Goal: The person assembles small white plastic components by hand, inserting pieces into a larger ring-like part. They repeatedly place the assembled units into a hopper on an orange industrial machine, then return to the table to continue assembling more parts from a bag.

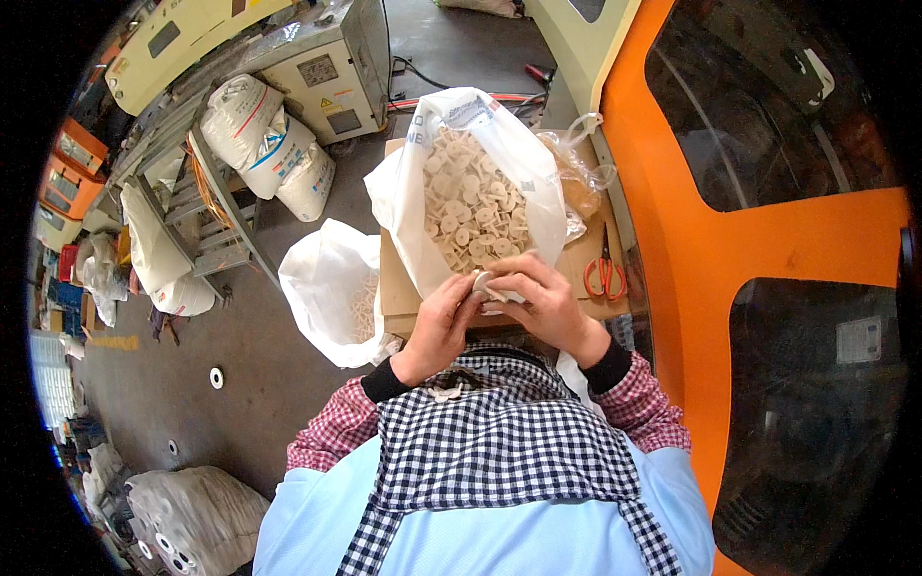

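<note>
Both my hands meet in front of my apron, at the near edge of a white sack [545,197] full of beige plastic parts [471,206] with round discs. My left hand [440,322] is closed, pinching a beige disc-shaped plastic part [482,282] between thumb and fingers. My right hand [549,305] curls around the same part from the other side, its fingertips on it. Fingers hide much of the part. Another small beige piece [445,394] lies on my checkered apron.
Red-handled scissors [605,276] lie on the cardboard [399,288] at right. A second white bag [322,288] holding thin beige pieces stands at left. An orange machine [691,288] walls off the right side. A metal rack [226,230] and stacked full sacks [269,144] stand far left.
</note>
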### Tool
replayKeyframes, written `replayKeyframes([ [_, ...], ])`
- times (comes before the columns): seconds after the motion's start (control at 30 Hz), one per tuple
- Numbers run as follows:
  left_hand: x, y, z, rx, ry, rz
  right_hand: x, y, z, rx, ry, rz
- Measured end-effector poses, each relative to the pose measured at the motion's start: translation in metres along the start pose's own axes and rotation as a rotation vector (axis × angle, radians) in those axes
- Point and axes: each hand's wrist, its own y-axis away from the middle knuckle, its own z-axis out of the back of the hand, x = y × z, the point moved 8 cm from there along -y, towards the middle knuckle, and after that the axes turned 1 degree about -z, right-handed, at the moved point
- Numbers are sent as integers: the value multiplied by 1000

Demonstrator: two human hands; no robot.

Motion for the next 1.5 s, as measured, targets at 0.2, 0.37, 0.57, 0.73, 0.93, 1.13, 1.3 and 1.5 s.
replayKeyframes([
  [0.2, -8, -2, -4, 70, -241, -109, -10, 3, -1, -4, -90, -72],
  [0.37, -3, -4, -5, 113, -296, -137, -32, 9, -9, 37, -237, -253],
  [0.57, 50, -3, 6, -52, 80, 354, -47, 3, 3, -166, -184, -311],
  [0.73, 75, 37, -52, 156, 1115, 1052, -26, 7, -4, -100, 40, -125],
  [0.93, 105, 14, -22, -162, 911, 686, -30, 31, -20, -68, 253, -5],
  [1.13, 8, 6, -3, -56, -672, -503, -106, 56, -82, -259, -1264, -1185],
  [1.3, -7, 17, -6, 103, -706, -721, -158, 66, -124, -95, -1353, -1403],
  [1.5, 63, -5, 22, -357, 207, 254, -210, -4, -89, -211, -760, -950],
])
